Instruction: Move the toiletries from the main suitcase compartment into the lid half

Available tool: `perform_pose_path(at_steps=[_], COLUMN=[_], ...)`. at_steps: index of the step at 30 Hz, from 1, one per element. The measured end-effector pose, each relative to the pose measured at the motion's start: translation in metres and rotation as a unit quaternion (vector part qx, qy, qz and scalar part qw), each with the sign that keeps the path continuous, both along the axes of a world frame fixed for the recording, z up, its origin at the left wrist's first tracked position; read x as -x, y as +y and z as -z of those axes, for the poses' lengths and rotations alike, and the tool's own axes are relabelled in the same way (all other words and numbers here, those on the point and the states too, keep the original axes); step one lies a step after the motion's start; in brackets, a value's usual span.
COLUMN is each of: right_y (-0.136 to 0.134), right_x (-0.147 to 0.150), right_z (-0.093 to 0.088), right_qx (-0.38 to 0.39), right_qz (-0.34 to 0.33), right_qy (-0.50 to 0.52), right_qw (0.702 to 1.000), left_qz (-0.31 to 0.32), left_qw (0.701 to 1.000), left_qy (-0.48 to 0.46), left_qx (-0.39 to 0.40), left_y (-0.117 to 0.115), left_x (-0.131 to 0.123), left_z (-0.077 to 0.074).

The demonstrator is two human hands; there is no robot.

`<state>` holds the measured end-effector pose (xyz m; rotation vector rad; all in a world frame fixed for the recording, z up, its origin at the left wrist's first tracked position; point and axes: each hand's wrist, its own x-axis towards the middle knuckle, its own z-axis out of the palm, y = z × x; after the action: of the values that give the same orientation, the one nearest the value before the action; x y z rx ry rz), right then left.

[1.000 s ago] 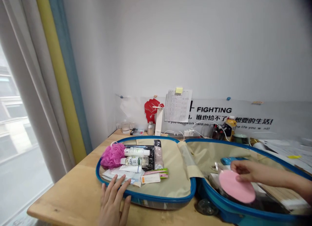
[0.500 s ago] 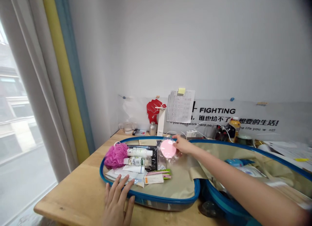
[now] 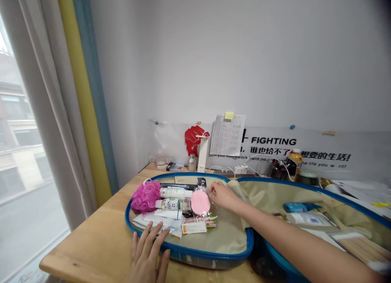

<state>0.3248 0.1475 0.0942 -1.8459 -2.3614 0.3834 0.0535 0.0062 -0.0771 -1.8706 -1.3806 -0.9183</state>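
My left hand [image 3: 149, 250] lies with its fingers spread over the near blue rim of the open suitcase [image 3: 210, 257], next to a flat white packet [image 3: 146, 221]. My right hand [image 3: 224, 195] hovers inside this half, fingers loosely curled and nothing visible in them. Just left of its fingertips a round pink puff [image 3: 200, 202] in clear wrap lies on top of other items. Around it are a pink bath sponge [image 3: 146, 196], a white tube [image 3: 175, 192], a clear LUX bottle [image 3: 173, 204], a small white-and-orange box [image 3: 194, 227] and a blue-banded white tube [image 3: 168, 214].
The suitcase's other half [image 3: 265, 189] opens to the right, holding a blue tube [image 3: 293, 207] and a pack of thin wooden sticks [image 3: 362, 248]. Along the wall stand a white lamp-like stand [image 3: 203, 154], a glass jar [image 3: 192, 162], a yellow bottle [image 3: 293, 163] and white chargers [image 3: 241, 169].
The wrapped pink puff has come down to the left onto the toiletries. My right hand has dropped nearer and come apart from it. My left hand stays at the rim.
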Motion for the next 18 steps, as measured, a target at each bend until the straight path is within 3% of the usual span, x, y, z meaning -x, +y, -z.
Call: perform_pose_path(at_steps=[3,7,11,18], right_y=[-0.005,-0.010,-0.014,-0.019], right_x=[0.009,0.021,0.025,0.023], right_z=[-0.004,0.000,0.007,0.008], right_qx=[-0.039,-0.012,0.003,-0.027], right_qz=[-0.089,-0.161,-0.156,-0.071], right_qy=[-0.030,-0.072,-0.138,-0.221], right_qw=[0.995,0.984,0.978,0.972], left_qz=[-0.004,-0.008,0.001,-0.001], left_qw=[1.000,1.000,1.000,1.000], left_qy=[0.005,0.012,0.008,0.001], left_qx=[0.000,-0.003,-0.005,-0.003], left_y=[-0.001,-0.001,-0.001,-0.002], left_x=[0.000,0.000,0.000,-0.002], left_z=[0.000,-0.001,-0.002,-0.004])
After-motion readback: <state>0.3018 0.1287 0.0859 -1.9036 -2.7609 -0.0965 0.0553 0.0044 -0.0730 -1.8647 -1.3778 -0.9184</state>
